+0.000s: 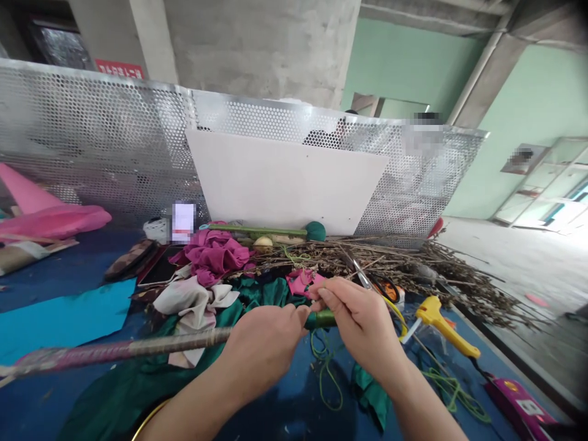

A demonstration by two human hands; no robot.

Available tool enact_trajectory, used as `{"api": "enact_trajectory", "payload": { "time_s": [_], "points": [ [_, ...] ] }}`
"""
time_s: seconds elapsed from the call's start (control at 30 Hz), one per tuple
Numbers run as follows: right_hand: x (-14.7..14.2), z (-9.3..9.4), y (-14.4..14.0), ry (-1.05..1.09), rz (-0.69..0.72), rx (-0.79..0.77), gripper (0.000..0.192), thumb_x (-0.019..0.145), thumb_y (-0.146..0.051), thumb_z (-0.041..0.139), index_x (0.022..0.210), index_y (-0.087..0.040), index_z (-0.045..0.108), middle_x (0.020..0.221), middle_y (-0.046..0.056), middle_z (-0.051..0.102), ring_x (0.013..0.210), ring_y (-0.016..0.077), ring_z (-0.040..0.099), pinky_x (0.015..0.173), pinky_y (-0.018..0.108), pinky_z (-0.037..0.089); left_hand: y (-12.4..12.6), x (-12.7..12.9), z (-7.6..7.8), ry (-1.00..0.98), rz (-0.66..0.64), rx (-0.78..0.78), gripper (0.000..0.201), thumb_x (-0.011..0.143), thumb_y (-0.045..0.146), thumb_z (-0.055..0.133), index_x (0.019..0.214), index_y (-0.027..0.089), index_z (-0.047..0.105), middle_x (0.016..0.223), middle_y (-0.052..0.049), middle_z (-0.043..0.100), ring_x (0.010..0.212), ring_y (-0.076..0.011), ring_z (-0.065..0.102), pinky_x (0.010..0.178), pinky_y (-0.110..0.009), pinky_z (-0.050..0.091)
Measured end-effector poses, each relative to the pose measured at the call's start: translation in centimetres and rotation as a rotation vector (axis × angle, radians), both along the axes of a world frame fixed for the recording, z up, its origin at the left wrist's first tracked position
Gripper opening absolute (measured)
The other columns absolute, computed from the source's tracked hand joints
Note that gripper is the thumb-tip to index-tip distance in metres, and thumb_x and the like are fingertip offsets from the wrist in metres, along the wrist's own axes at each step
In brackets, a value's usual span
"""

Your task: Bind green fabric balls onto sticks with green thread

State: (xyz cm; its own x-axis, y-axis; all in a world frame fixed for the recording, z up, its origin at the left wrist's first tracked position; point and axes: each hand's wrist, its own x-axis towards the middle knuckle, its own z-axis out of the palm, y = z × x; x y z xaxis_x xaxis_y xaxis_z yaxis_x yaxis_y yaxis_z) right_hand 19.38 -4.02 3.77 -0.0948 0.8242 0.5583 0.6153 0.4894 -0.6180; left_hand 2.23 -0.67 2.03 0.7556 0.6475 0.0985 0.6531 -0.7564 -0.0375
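1. A blue worktop (68, 269) fills the lower frame, strewn with cloth: a magenta heap (214, 254) at centre, cream fabric (193, 303) just below it, green fabric (138, 380) spreading toward the lower left, and a teal sheet (59, 318) at the left
2. A perforated metal screen (105, 141) stands across the back of the worktop, with a white board (285, 180) leaning against it at centre
3. Behind the screen rise grey concrete columns in the upper middle and pale green walls in the upper right
4. A pile of dry twigs (413, 263) lies along the foot of the screen toward the right; scissors (367, 278) rest on it, and a yellow glue gun (441, 321) lies just below, right of centre
5. Green cord (328, 373) loops on the worktop under the hands
6. A long stick (119, 350) runs from the left edge to the centre of the frame, pink-wrapped at its left stretch, green at its right tip
7. The left hand (264, 346), lower centre, is closed around the stick near its green end
8. The right hand (362, 318), just right of it, has its fingers (324, 294) pinched together at the green tip (321, 318), touching it; whether something thin sits in the pinch cannot be told
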Motion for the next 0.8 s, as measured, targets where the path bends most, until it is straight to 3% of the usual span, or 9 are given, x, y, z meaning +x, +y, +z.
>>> {"api": "enact_trajectory", "payload": {
  "time_s": [0.2, 0.57, 0.8],
  "points": [
    [-0.2, 0.2, -0.5, -0.041, 0.080, 0.042, 0.026, 0.096, -0.021, 0.041, 0.094, -0.019, 0.067, 0.089, 0.006, 0.070, 0.076, 0.0156, 0.066, 0.065, 0.025, 0.051, 0.0, -0.1, 0.5, 0.004, 0.009, -0.008, 0.022, 0.095, 0.019, 0.036, 0.106, 0.019, 0.055, 0.079, -0.005, 0.065, 0.067, -0.0225, 0.065, 0.056, -0.031, 0.050],
    [0.5, -0.8, 0.6, -0.031, -0.094, -0.193, 0.025, 0.094, -0.023, 0.042, 0.089, -0.021, 0.067, 0.077, 0.003, 0.072, 0.071, 0.0185, 0.069, 0.061, 0.026, 0.052, -0.1, 0.1, -0.5, 0.076, -0.121, 0.169, 0.024, 0.089, 0.014, 0.044, 0.111, 0.016, 0.053, 0.079, -0.006, 0.062, 0.066, -0.0232, 0.063, 0.054, -0.032, 0.050],
    [0.6, -0.6, 0.6, -0.108, -0.113, -0.187, 0.026, 0.093, -0.019, 0.041, 0.083, -0.022, 0.065, 0.073, 0.001, 0.071, 0.066, 0.0169, 0.067, 0.058, 0.025, 0.047, -0.2, 0.4, -0.6, 0.075, -0.139, 0.236, 0.034, 0.088, 0.009, 0.039, 0.119, 0.017, 0.049, 0.079, -0.005, 0.060, 0.065, -0.0213, 0.062, 0.055, -0.031, 0.050]
  ]
}}
